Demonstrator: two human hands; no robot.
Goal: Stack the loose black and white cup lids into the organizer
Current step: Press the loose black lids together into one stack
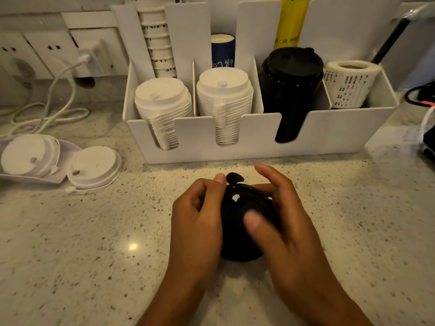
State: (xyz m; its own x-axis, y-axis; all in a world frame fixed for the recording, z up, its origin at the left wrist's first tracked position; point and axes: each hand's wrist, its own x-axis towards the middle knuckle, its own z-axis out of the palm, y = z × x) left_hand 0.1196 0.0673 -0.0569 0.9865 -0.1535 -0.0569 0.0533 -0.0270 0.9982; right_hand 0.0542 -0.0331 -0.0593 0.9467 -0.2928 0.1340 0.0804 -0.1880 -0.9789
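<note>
A short stack of black lids (242, 222) stands on the speckled counter in front of the white organizer (254, 147). My left hand (197, 222) grips the stack's left side and my right hand (280, 222) grips its right side, thumb on top. The top lid's flap sticks up at the far edge. The organizer's front slots hold two white lid stacks (164, 109) (224, 100) and a tall black lid stack (292, 85). Loose white lids (94, 167) lie at the left, one beside a plastic sleeve with more white lids (28, 155).
A label roll (350, 83) fills the organizer's right slot. Paper cups (157, 38) and a blue cup (222, 49) stand behind. White charger cable (47, 114) and wall sockets (35, 52) are at the left. Dark cables (421, 100) lie at the right edge.
</note>
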